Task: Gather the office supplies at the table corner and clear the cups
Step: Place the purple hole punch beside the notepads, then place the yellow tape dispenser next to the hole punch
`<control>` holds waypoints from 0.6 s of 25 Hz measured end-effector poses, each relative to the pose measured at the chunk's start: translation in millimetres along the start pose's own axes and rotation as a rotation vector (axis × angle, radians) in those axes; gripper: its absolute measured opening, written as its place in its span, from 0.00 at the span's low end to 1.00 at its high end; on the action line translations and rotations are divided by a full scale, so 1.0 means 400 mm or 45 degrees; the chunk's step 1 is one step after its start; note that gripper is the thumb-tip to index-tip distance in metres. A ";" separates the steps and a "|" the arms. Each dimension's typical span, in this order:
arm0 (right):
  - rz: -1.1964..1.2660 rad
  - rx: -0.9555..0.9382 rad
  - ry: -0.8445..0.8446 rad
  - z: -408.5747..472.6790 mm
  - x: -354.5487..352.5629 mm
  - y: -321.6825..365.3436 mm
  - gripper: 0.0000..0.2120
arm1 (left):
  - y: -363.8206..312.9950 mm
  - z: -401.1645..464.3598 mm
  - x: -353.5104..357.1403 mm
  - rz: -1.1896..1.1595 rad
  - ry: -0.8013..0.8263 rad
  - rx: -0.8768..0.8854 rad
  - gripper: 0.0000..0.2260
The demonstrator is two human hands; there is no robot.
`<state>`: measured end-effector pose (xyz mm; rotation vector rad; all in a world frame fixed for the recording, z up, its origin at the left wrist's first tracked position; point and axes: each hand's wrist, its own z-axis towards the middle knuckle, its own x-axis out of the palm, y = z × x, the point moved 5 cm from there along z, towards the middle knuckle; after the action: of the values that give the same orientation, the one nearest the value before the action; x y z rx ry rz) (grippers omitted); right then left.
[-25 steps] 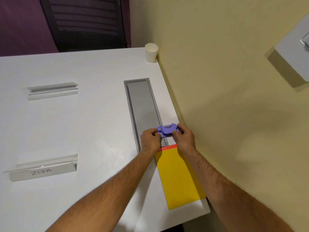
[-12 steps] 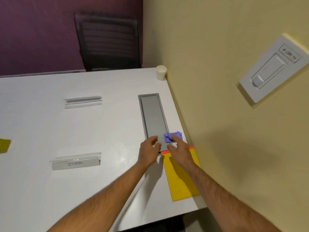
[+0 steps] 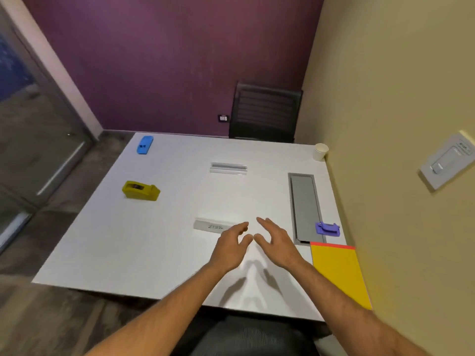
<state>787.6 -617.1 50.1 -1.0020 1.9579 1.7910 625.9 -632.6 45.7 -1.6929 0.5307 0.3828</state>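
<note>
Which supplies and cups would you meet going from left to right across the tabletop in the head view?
Yellow tape dispenser → blue stapler → purple hole punch → yellow notepad. The paper cup overlaps the punch's span, so it is left out.

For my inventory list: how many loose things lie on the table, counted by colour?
Blue: 1, stapler
Yellow: 2, tape dispenser, folder
Purple: 1, punch
White: 1, cup
Clear: 2, far sign holder, near sign holder
Total: 7

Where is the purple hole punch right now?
In the head view the purple hole punch sits at the table's right side, on the near end of the grey cable tray lid, just beyond the yellow notepad.
</note>
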 end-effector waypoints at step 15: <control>-0.217 -0.510 0.315 -0.153 0.750 0.757 0.28 | 0.528 -0.566 -0.805 0.020 -0.461 -0.251 0.23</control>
<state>386.8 -768.7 93.3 -1.5330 1.6058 2.0874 232.2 -840.4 82.9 -1.7553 0.2444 0.7557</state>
